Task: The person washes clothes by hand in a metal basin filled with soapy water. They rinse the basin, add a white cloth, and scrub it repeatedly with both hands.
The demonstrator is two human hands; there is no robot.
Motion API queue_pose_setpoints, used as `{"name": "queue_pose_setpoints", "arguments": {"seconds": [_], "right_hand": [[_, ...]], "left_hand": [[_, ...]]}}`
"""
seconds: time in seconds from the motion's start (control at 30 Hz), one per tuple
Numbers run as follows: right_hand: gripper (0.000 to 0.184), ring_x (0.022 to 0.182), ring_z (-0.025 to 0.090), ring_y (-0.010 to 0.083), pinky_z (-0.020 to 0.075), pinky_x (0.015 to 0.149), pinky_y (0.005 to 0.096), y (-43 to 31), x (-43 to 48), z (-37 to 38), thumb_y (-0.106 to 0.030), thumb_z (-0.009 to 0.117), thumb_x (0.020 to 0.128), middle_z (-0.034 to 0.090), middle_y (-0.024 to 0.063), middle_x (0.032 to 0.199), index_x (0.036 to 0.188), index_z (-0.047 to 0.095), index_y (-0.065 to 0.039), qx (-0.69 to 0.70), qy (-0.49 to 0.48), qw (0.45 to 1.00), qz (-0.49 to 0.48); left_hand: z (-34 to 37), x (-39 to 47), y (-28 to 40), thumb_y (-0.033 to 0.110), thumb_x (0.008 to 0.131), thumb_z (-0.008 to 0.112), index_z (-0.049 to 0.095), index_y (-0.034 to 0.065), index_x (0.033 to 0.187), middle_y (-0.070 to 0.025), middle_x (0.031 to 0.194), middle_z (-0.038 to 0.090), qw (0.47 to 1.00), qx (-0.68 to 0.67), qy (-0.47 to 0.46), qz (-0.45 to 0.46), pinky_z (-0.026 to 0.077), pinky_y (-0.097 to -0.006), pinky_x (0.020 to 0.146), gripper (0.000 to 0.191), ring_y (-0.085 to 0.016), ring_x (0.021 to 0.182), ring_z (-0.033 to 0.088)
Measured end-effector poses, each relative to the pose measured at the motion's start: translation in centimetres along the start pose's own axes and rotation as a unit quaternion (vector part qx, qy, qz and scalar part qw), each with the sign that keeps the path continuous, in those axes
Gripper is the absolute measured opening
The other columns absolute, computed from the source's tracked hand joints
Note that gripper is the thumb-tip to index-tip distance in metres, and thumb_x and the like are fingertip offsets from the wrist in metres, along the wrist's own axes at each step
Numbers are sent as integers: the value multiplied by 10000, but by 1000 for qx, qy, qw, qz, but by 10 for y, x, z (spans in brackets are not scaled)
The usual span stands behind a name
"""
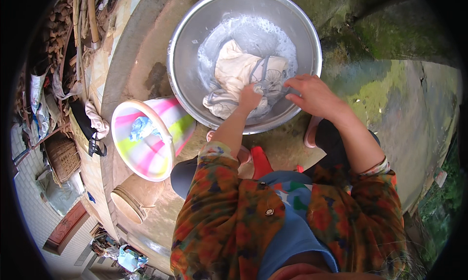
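Observation:
A large stainless steel basin (190, 27) stands on the ground before me, with soapy water (256, 35) in its bottom. A wet cream garment (234, 66) with grey trim and flower-like patterns lies bunched in the water. My left hand (251, 97) grips the garment at its lower middle; its fingertips are hidden from view. My right hand (310, 93) is over the right side of the basin, close to the garment's right end. Its fingers are bent and apart, with nothing between them.
Left of the basin, a striped plastic bucket (146, 163) leans over with light blue cloth (142, 128) inside. Below it a beige bucket (135, 199) lies on its side. Firewood (60, 27) and a wicker basket (62, 157) are at far left. Mossy concrete (395, 97) extends right.

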State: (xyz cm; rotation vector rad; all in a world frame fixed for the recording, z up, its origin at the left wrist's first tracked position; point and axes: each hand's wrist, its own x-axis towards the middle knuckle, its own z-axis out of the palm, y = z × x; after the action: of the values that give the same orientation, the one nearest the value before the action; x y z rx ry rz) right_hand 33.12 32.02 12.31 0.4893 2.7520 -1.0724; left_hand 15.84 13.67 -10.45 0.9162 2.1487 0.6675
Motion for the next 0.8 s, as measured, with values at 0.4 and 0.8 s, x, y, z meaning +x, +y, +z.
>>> {"name": "queue_pose_setpoints", "arguments": {"seconds": [0.4, 0.8], "right_hand": [[251, 980, 627, 374, 484, 849, 490, 0, -2, -5, -238, 644, 886, 675, 168, 1010, 1068, 640, -65, -11, 43, 999, -30], [257, 1017, 606, 381, 487, 890, 460, 3, -7, -12, -209, 648, 884, 660, 173, 1036, 1087, 637, -53, -2, 17, 1000, -4]], "left_hand": [[-197, -22, 163, 1, 827, 589, 657, 13, 1089, -69, 976, 684, 850, -525, 34, 24, 549, -321, 787, 271, -168, 901, 657], [-189, 3, 25, -82, 832, 435, 550, 54, 1304, -172, 1199, 618, 872, -466, 132, -69, 531, -439, 921, 505, -294, 1060, 637]]}}
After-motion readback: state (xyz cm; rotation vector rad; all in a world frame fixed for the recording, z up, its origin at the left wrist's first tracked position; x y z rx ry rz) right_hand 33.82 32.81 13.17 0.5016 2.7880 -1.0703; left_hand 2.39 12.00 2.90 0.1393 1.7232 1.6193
